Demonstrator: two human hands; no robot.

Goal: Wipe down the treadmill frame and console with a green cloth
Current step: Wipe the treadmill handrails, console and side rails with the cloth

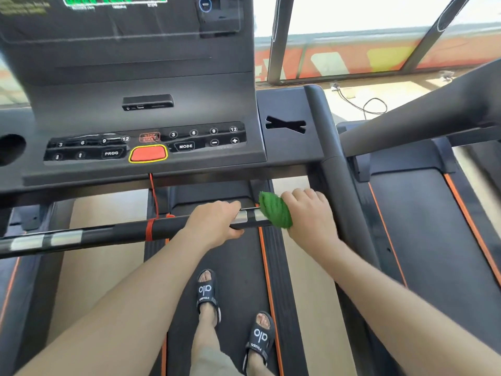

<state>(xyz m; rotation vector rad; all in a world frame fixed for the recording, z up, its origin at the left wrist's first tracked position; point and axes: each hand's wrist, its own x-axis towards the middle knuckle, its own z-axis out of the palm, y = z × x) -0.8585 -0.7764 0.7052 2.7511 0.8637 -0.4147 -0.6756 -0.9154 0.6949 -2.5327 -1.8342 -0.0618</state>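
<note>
A black treadmill handlebar (108, 230) with silver sensor patches runs across the view below the console (151, 118). My left hand (214, 221) grips this bar near its right end. My right hand (309, 213) holds the bunched green cloth (275, 210) wrapped around the bar's right end, close to where it meets the dark upright frame post (333, 169). The cloth covers part of a silver patch. The console shows number buttons, MODE and PROG keys and a red stop button (148, 154).
A red safety cord (154, 196) hangs from the console and is wound around the bar. My feet in black slides (207, 293) stand on the belt. A second treadmill (423, 213) sits to the right, with windows and a cable on the floor beyond.
</note>
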